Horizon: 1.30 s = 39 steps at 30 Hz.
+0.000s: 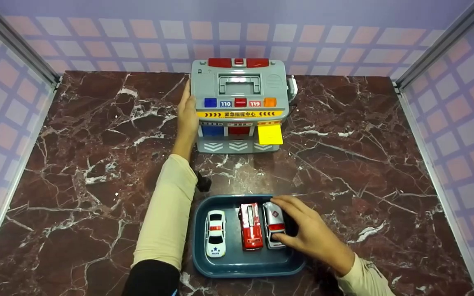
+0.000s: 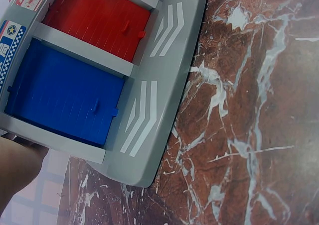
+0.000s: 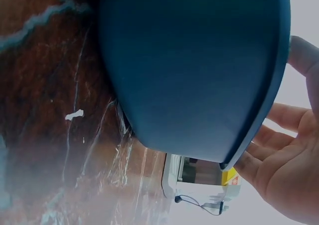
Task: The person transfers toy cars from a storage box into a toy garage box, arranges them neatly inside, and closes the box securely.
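A grey toy emergency station (image 1: pixel 237 92) stands at the back, with a blue door (image 2: pixel 65 93), a red door (image 2: pixel 99 21) and a raised yellow door (image 1: pixel 270 134). My left hand (image 1: pixel 187 119) lies against its left side, fingers stretched along the wall; some are hidden in the left wrist view. In front, a dark teal tray (image 1: pixel 237 269) carries three toy vehicles. At its right side my right hand (image 1: pixel 313 232) pinches a silver toy ambulance (image 1: pixel 275 218), fingertips at its far end and thumb over the windshield. The tray wall hides the ambulance in the right wrist view.
A red toy fire truck (image 1: pixel 251 226) lies beside the ambulance, and a white toy police car (image 1: pixel 215 234) at the tray's left. The marbled tabletop (image 1: pixel 364 164) is bordered by checked panels (image 1: pixel 154 37) at the back and sides. A small grey-white part (image 1: pixel 292 88) juts from the station's right.
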{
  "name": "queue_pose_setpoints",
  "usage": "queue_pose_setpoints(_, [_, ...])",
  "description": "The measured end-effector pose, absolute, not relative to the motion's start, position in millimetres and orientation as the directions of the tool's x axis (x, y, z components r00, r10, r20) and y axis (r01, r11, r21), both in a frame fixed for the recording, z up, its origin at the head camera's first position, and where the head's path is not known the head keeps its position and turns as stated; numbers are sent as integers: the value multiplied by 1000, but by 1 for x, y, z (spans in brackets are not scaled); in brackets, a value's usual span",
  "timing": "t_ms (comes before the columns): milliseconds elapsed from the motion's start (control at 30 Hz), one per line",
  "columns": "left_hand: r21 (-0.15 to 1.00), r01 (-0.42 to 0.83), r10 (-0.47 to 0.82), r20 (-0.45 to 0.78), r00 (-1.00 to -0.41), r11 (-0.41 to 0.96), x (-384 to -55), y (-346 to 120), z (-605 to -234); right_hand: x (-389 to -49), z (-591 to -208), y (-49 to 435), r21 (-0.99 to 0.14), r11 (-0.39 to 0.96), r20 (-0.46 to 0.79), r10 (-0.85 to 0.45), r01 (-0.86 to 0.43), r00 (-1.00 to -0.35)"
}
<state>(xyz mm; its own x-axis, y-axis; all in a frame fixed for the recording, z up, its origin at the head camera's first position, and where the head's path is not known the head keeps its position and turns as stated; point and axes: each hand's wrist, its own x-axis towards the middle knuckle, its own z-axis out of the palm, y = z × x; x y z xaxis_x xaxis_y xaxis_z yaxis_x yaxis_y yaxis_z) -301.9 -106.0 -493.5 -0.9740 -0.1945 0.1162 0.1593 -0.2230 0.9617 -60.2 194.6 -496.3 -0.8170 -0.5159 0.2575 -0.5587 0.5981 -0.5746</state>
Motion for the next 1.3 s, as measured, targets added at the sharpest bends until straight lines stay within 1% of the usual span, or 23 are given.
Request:
queue_pose_setpoints(267, [971, 154, -210, 114, -971, -183, -301, -105, -493, -57, -499, 194, -463, 611, 323, -559, -643, -764])
queue_pose_setpoints(433, [972, 171, -203, 136, -970, -163, -302, -106, -494, -56, -501, 193, -395, 635, 320, -582, -664, -747])
queue_pose_setpoints(700, [978, 159, -208, 129, -970, -133, -301, -106, -494, -56, -502, 193, -353, 628, 344, -602, -693, -721])
queue_pose_setpoints(867, [982, 148, -208, 120, -971, -121, -301, -106, -494, -55, -504, 192, -350, 641, 336, -595, -683, -731])
queue_pose_setpoints(1033, [983, 141, -209, 114, -971, -121, -301, -107, -494, -52, -506, 190, -367, 665, 356, -546, -651, -758])
queue_pose_setpoints(1200, [974, 134, -204, 96, -974, -182, -301, -106, -492, -49, -508, 185, -393, 679, 397, -483, -620, -780])
queue_pose_setpoints(1300, [968, 138, -199, 96, -975, -210, -300, -106, -491, -47, -508, 181, -417, 694, 387, -450, -588, -805])
